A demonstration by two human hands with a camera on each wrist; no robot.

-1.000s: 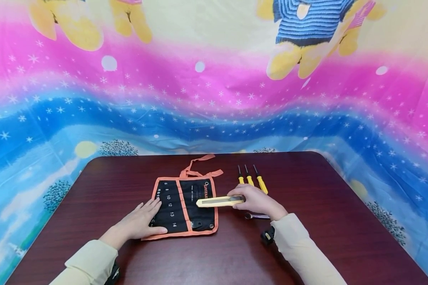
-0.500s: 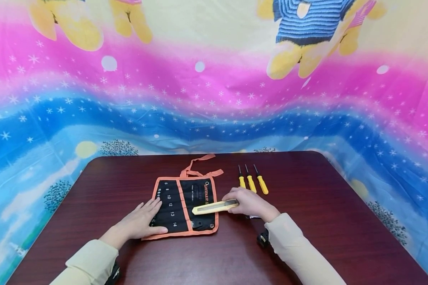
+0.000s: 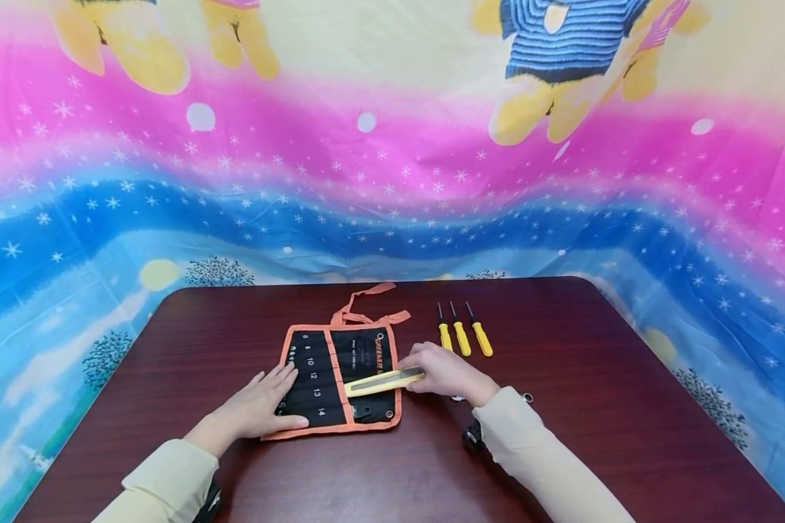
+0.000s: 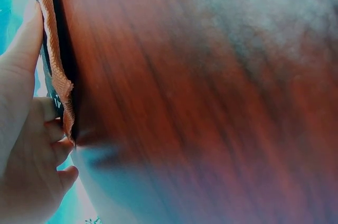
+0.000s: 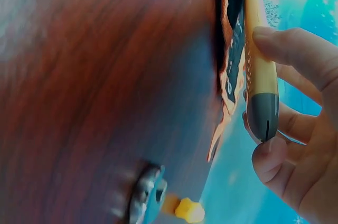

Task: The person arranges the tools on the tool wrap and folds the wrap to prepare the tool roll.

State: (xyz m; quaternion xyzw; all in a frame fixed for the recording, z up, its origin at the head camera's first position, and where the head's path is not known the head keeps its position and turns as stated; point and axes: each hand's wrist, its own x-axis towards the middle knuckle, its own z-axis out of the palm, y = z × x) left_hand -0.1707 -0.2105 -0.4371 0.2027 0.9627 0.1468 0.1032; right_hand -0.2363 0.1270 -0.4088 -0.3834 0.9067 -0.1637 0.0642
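A black tool pouch [image 3: 361, 363] with orange edging lies spread on the table, its pockets marked with numbers. My left hand [image 3: 255, 407] rests with extended fingers on the pouch's left side. In my right hand [image 3: 448, 372], between thumb and fingers, I hold a yellow utility knife [image 3: 382, 381] by its grey end [image 5: 263, 114]. The knife slants over the pouch's right half, its front tip at the orange pocket seam [image 3: 348, 407]; I cannot tell whether it is inside a pocket. A small dark tool [image 3: 363, 412] pokes out of the lowest pocket.
Three yellow-handled screwdrivers [image 3: 461, 338] lie side by side beyond my right hand. A metal wrench [image 3: 528, 397] lies mostly hidden under my right wrist. Orange tie straps [image 3: 366, 316] trail from the pouch's far edge. A printed curtain [image 3: 392, 181] hangs behind the table [image 3: 562, 349].
My right hand has moved left with the utility knife, bringing its tip from over the pouch's right panel to the orange seam. My left hand has stayed in place.
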